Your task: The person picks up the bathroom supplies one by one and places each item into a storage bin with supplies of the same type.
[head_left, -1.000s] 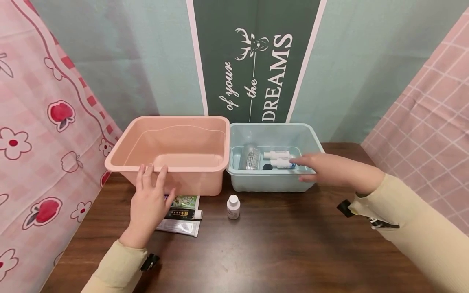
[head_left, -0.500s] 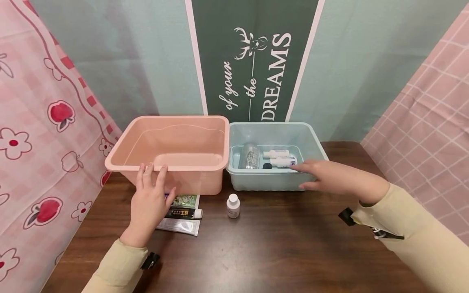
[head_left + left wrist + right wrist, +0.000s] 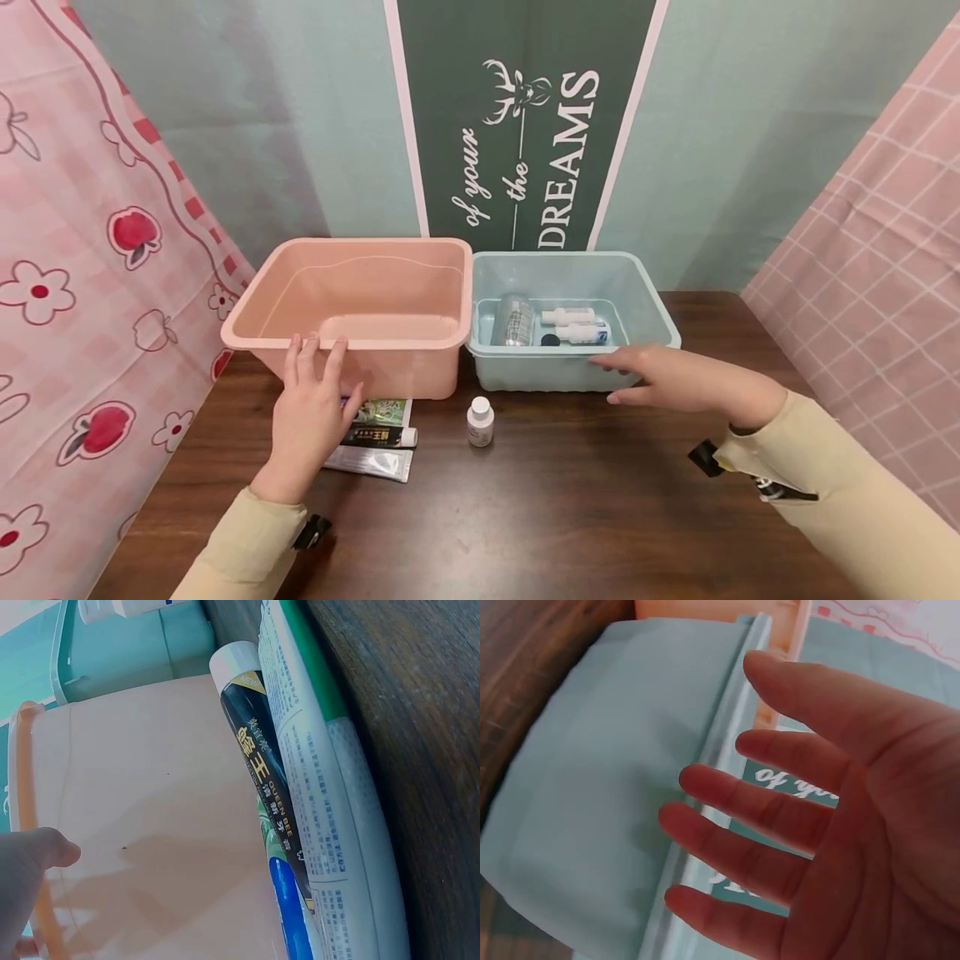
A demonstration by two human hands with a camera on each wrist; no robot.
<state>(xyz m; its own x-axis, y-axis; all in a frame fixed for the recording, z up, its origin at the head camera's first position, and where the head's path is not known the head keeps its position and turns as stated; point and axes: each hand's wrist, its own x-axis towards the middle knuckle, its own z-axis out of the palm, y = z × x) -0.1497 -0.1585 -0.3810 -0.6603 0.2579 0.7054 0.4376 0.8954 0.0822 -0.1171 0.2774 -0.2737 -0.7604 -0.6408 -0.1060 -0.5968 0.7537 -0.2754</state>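
Note:
My left hand (image 3: 309, 417) lies with spread, straight fingers at the front rim of the pink bin (image 3: 420, 371). Below its thumb, on the table, are a green pouch (image 3: 390, 411), a black toothpaste tube (image 3: 378, 437) and a silvery tube (image 3: 371, 464), partly hidden by the hand. My right hand (image 3: 675, 381) hovers at the front right rim of the blue bin (image 3: 540, 373), fingers apart and holding nothing. Inside that bin lie two small white bottles (image 3: 583, 334), a clear bottle (image 3: 516, 322) and a dark round piece (image 3: 550, 340).
A small white bottle (image 3: 480, 423) stands upright on the dark wooden table (image 3: 525, 517), in front of where the two bins meet. Patterned pink cloths hang at both sides. Behind the bins is a green cloth (image 3: 525, 167) with lettering.
My right hand has drawn back from above the inside of the blue bin to its front rim, uncovering the nearer white bottle's end. The left hand keeps its place.

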